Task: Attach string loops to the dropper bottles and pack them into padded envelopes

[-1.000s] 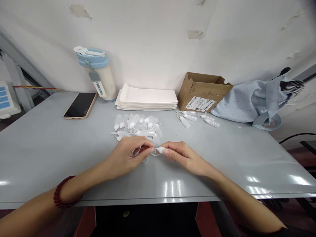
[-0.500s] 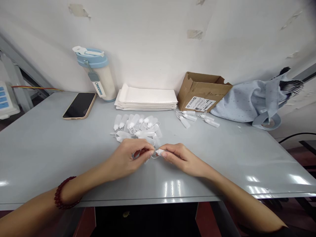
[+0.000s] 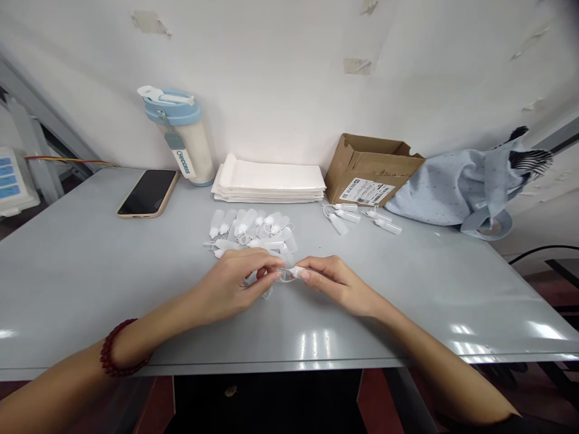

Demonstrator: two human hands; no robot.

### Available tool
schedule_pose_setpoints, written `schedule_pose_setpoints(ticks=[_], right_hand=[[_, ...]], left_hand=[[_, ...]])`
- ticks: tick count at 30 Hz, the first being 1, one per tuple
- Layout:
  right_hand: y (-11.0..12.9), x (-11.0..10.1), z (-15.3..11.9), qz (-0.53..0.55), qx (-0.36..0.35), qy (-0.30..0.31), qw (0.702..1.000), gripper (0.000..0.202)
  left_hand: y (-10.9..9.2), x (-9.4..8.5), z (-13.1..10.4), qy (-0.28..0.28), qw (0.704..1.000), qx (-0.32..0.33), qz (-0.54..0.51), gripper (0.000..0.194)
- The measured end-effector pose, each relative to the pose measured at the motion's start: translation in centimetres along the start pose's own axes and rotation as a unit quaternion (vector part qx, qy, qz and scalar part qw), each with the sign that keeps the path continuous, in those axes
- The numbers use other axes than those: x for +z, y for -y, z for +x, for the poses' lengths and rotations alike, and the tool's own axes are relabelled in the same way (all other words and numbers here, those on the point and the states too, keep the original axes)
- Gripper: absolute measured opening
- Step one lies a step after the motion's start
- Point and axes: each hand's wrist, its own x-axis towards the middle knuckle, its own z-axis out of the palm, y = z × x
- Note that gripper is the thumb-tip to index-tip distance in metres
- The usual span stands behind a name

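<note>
Shiny grey desk [image 3: 99, 265], dark space below its front edge, a few bright light streaks showing on the top. Nearest bit up first: two bare forearms come in over that edge, and the left wrist has a dark red beaded bracelet [image 3: 118, 349] on it.

Past the wrists, the right hand [image 3: 337, 283] has a small bottle [image 3: 297, 272] pinched between thumb and forefinger, white tip pointing at the other hand. The left hand [image 3: 239, 277] is curled just beside it, thumb and fingertips close together — can't tell if they're pinching anything, it's too small to make out. Both hands are over the near side of the desk, about mid-width.

Right behind the left hand there's a loose pile of bottles [image 3: 246, 223], little translucent ones with white tops and thin loops, all lying down. A few more bottles [image 3: 338, 224] lie off to the right, in front of an open cardboard box [image 3: 371, 169] with a white label.

Further back, a phone [image 3: 148, 193] lies face up on the left, near a tumbler [image 3: 187, 144] with a blue lid. Stack of white envelopes [image 3: 274, 178] in the middle, then the box, then a light blue cloth bag [image 3: 443, 184] slumped at the right — and behind it all, a white wall [image 3: 271, 78] with scraps of old tape.
</note>
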Motion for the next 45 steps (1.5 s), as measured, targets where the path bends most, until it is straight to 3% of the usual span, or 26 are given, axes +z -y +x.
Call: schedule_pose_setpoints(ticks=[4, 18, 24, 27, 29, 31, 32, 33, 38, 45], right_hand=[[-0.1, 0.0, 0.0, -0.009, -0.001, 0.003, 1.000, 0.031], [-0.4, 0.4, -0.1, -0.026, 0.005, 0.017, 1.000, 0.034], [-0.5, 0.6, 0.1, -0.016, -0.014, 0.013, 1.000, 0.036], [-1.4, -0.2, 0.6, -0.061, -0.053, -0.044, 0.996, 0.039], [-2.4, -1.4, 1.0, -0.143, -0.078, -0.125, 0.979, 0.036], [-3.8, -2.8, 1.4, -0.274, -0.063, -0.211, 0.936, 0.031], [-4.5, -3.6, 1.6, -0.350, -0.063, -0.251, 0.900, 0.029], [-5.1, -4.3, 1.7, -0.375, -0.060, -0.273, 0.884, 0.026], [-7.5, -6.7, 2.2, -0.423, -0.027, -0.326, 0.845, 0.027], [-9.0, -7.4, 2.4, -0.428, 0.015, -0.323, 0.844, 0.027]], left_hand=[[0.1, 0.0, 0.1, -0.016, 1.000, 0.017, 0.018, 0.013], [-0.1, 0.8, -0.2, 0.007, 0.999, 0.047, 0.020, 0.015], [-0.1, 0.1, 0.0, 0.006, 0.999, 0.033, 0.029, 0.015], [0.2, -1.1, 0.4, -0.014, 0.998, 0.008, 0.056, 0.015], [0.7, -2.0, 0.6, -0.045, 0.996, -0.027, 0.078, 0.015], [1.4, -3.0, 0.8, -0.086, 0.989, -0.068, 0.097, 0.014], [1.8, -3.4, 0.9, -0.102, 0.985, -0.087, 0.106, 0.014], [2.1, -3.7, 1.0, -0.116, 0.981, -0.101, 0.115, 0.014], [3.0, -4.3, 1.2, -0.115, 0.974, -0.115, 0.158, 0.015], [3.0, -4.1, 1.1, -0.165, 0.954, -0.105, 0.229, 0.013]])
